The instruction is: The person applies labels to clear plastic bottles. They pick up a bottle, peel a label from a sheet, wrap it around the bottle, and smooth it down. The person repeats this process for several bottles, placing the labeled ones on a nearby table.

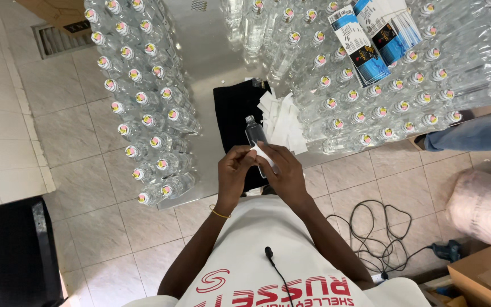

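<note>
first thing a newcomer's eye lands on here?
The massed clear capped bottles crowding the steel table on both sides. Then, at the table's near edge, the left hand and right hand holding one clear bottle over a black cloth, white labels beside it.

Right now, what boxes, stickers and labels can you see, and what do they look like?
Two blue-and-white cardboard boxes: lying on the capped clear bottles, top right.
Pile of white paper labels: loose on the steel table, beside the black cloth.
White label strip: in both hands, against the clear glass bottle.
Brown cardboard carton: floor, bottom right.
</note>
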